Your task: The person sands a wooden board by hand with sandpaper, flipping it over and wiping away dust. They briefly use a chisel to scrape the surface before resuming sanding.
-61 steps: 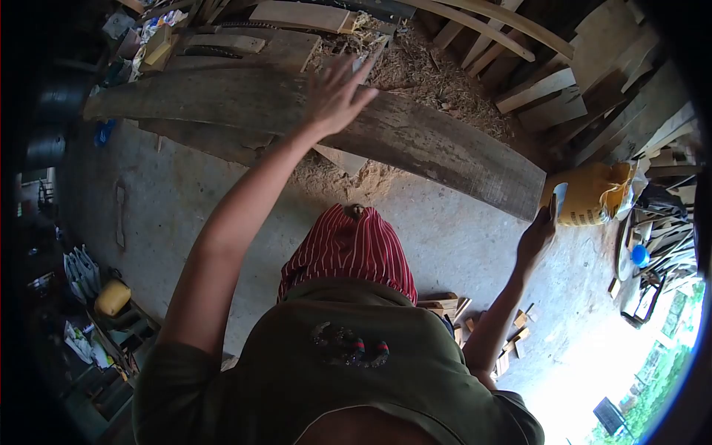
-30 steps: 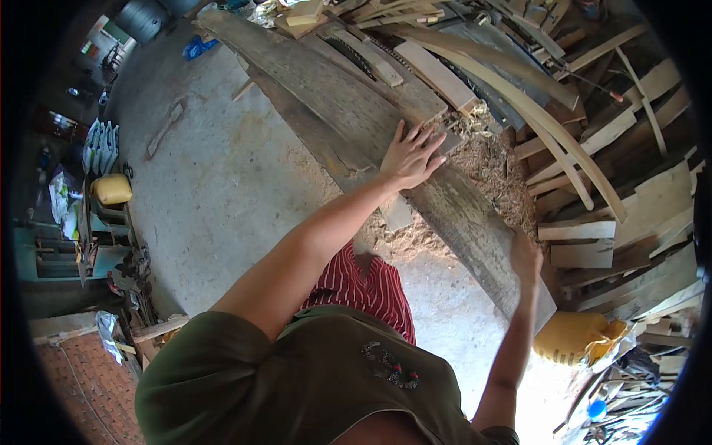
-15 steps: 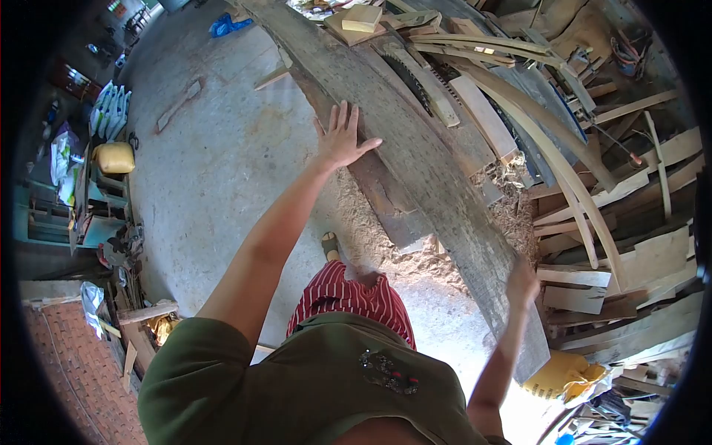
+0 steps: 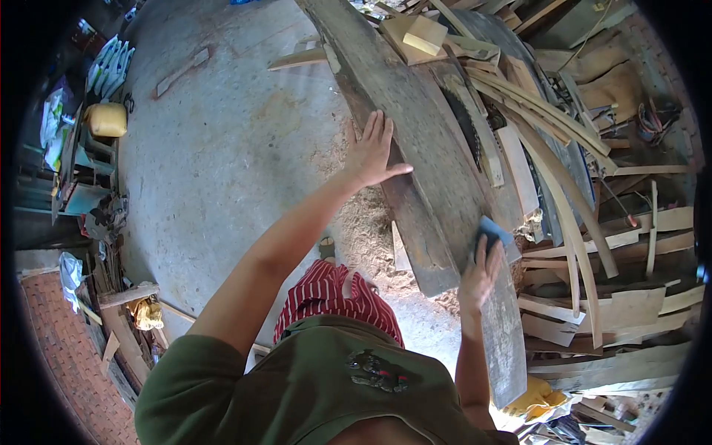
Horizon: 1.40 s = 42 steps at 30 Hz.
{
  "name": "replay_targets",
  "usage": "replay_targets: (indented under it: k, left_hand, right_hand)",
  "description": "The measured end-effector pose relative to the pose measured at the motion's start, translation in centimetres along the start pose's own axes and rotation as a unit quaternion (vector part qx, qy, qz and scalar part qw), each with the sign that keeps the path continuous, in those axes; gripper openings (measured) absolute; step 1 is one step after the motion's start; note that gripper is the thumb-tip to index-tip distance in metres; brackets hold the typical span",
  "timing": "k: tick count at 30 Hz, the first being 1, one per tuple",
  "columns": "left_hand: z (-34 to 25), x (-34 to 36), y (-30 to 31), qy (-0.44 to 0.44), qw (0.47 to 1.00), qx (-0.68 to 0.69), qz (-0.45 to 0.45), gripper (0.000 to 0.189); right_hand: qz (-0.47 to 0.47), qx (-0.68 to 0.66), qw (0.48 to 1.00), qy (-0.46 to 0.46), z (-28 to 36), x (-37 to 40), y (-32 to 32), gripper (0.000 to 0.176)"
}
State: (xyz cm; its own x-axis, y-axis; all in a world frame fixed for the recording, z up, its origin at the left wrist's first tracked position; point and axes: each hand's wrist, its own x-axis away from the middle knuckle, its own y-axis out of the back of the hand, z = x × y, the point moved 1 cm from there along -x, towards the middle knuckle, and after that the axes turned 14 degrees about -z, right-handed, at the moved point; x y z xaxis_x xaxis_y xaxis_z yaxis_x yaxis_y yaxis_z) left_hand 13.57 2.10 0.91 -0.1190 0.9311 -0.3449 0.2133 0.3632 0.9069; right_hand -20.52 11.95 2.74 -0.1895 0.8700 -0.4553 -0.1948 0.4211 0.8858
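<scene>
A long, weathered grey plank (image 4: 426,141) runs diagonally in front of me, from the top of the view to the lower right. My left hand (image 4: 368,153) lies on its left edge, fingers stretched out and thumb spread. Further down the plank, my right hand (image 4: 478,280) grips a flat, blue-and-dark block (image 4: 495,231) against the top face. Its exact kind does not show. Under the plank's left side, a second, darker board (image 4: 423,241) sticks out towards me.
Sawdust and shavings (image 4: 371,230) cover the floor beside the boards. Curved wooden strips (image 4: 560,193) and stacked offcuts (image 4: 630,311) crowd the right side. A yellow jerrycan (image 4: 107,119) stands at the left. A yellow sack (image 4: 535,400) lies beyond the plank's near end.
My right hand has moved up the plank, and the blue block in it now shows. My left hand stays spread on the edge. The whole view has shifted slightly.
</scene>
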Motion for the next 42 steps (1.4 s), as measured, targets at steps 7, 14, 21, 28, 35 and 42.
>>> replay_targets:
  k: [7, 14, 21, 28, 35, 42]
  left_hand:
    - [0.4, -0.8, 2.3, -0.058, 0.995, -0.074, 0.047, 0.105]
    - [1.3, -1.3, 2.3, -0.098, 0.986, -0.13, 0.018, 0.068]
    - [1.7, -2.7, 2.9, -0.118, 0.988, -0.099, -0.021, 0.04]
    - [1.6, -2.9, 2.9, -0.075, 0.994, -0.067, -0.039, 0.038]
    - [1.9, -3.2, 3.1, -0.064, 0.996, -0.05, -0.035, 0.037]
    - [1.3, -3.4, 3.2, -0.073, 0.993, -0.087, -0.028, 0.035]
  right_hand:
    - [-0.01, -0.059, 0.996, 0.06, 10.5, -16.8, -10.8, 0.048]
    - [0.076, -0.061, 0.991, 0.095, 7.0, -8.9, -3.5, 0.06]
    - [0.074, -0.088, 0.979, 0.168, 6.7, -8.0, -3.8, 0.063]
    - [0.011, -0.172, 0.954, 0.244, 19.6, -26.6, -15.7, 0.053]
    - [0.094, -0.21, 0.945, 0.233, 11.1, -18.4, -8.6, 0.064]
    - [0.081, -0.152, 0.954, 0.244, 17.1, -26.6, -13.5, 0.053]
